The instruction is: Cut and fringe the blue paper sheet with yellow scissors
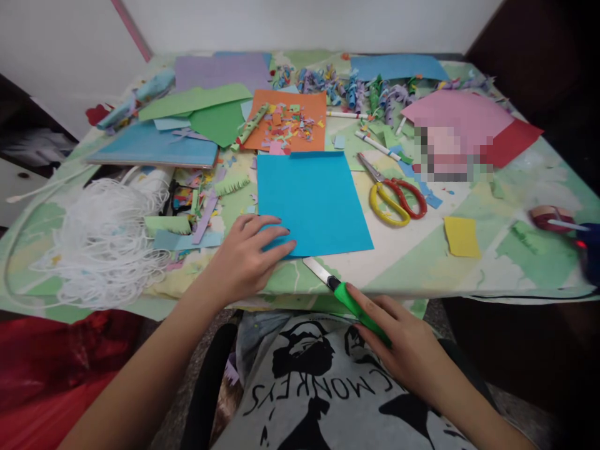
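Note:
A bright blue sheet of paper (312, 200) lies flat near the table's front edge, with a narrow strip folded along part of its far side. My left hand (250, 253) rests on its near left corner, fingers stretched out and a little apart. In my right hand (398, 331) is a green-handled utility knife (360, 309), fingers wrapped round the handle. The blade points up and left, its tip close to the sheet's near edge; whether it touches the paper I cannot tell. To the right of the sheet lie scissors (394, 194) with one red and one yellow handle loop.
A heap of white string (107, 240) fills the left side. Behind the sheet, orange paper (309, 109) bears confetti scraps. Markers (377, 145), pink paper (462, 115) and a yellow paper piece (462, 237) lie right. A tape roll (553, 219) sits near the right edge.

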Demonstrator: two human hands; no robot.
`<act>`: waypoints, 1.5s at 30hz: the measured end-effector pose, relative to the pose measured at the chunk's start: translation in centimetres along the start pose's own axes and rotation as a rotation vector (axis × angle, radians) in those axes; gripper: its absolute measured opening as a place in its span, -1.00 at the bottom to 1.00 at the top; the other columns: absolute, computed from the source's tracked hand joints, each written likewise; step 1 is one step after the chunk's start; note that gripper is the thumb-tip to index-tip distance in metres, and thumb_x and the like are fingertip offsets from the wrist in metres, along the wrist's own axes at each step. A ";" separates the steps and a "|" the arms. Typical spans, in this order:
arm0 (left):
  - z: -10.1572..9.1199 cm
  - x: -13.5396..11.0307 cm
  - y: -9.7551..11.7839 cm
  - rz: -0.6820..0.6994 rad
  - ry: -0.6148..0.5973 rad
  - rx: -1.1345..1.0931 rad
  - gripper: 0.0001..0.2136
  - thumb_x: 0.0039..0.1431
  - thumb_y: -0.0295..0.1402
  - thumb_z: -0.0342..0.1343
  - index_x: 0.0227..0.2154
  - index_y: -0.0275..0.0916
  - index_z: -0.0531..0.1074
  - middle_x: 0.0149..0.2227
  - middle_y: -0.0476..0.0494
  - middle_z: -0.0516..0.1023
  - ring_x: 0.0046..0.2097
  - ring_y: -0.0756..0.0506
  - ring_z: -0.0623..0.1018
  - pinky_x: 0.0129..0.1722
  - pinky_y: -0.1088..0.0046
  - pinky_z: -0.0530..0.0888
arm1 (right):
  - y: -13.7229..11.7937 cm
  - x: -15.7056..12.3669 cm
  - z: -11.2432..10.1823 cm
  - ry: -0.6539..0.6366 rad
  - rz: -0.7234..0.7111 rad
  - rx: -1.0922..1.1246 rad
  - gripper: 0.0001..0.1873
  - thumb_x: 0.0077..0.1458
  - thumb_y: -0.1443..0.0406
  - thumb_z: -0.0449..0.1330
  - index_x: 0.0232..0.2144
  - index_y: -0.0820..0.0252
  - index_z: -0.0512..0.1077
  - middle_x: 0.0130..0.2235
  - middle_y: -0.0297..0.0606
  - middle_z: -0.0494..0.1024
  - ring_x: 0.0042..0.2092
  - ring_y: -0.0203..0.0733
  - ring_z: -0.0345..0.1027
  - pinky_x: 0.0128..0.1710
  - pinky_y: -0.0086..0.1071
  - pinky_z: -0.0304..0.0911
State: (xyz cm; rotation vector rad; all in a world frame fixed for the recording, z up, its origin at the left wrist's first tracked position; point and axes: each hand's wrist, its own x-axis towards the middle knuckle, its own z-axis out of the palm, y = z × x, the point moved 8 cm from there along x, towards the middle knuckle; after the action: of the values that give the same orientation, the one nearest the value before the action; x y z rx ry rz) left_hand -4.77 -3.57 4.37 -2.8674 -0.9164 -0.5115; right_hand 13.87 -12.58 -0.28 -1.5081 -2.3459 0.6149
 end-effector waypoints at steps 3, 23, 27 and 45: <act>1.0 -0.4 1.4 0.028 -0.113 -0.030 -0.63 0.14 -0.47 0.03 0.03 -0.29 0.42 0.04 -0.32 0.51 0.15 -0.37 0.37 0.09 -0.13 0.24 | -0.4 -0.1 0.1 -0.003 -0.016 -0.028 -0.45 0.30 0.29 -0.07 0.31 0.18 0.05 -0.30 -0.12 0.44 -0.41 -0.07 0.45 -0.52 -0.29 0.37; 3.1 -2.6 2.6 -0.104 -0.087 -0.159 -0.46 0.17 -0.20 0.07 0.15 -0.40 0.27 0.17 -0.37 0.41 0.26 -0.32 0.28 0.21 -0.05 0.22 | -3.5 0.2 0.9 0.089 -0.064 -0.207 -0.31 0.30 0.33 -0.14 0.38 0.29 -0.32 -0.50 -0.29 0.40 -0.60 -0.16 0.36 -0.65 -0.37 0.21; 3.0 -2.6 2.5 -0.130 -0.105 -0.197 -0.46 0.15 -0.20 0.07 0.15 -0.38 0.28 0.17 -0.37 0.40 0.26 -0.33 0.28 0.23 -0.05 0.20 | -3.8 0.1 0.7 0.110 -0.076 -0.248 -0.27 0.31 0.33 -0.16 0.37 0.29 -0.46 -0.52 -0.32 0.40 -0.65 -0.16 0.34 -0.71 -0.38 0.18; 4.1 -2.1 2.7 -0.189 -0.227 -0.150 -0.33 0.10 -0.23 0.06 0.26 -0.40 0.11 0.28 -0.38 0.22 0.25 -0.38 0.23 0.19 -0.08 0.14 | -3.9 -0.6 1.2 0.115 -0.083 -0.343 -0.38 0.34 0.30 -0.16 0.37 0.35 -0.19 -0.51 -0.32 0.39 -0.65 -0.21 0.31 -0.71 -0.35 0.04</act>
State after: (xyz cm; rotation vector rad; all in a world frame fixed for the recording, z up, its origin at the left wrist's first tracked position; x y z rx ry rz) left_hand -3.60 -6.19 -0.15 -3.0365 -1.2445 -0.2827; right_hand 10.54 -14.80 0.59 -1.5219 -2.5000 0.1031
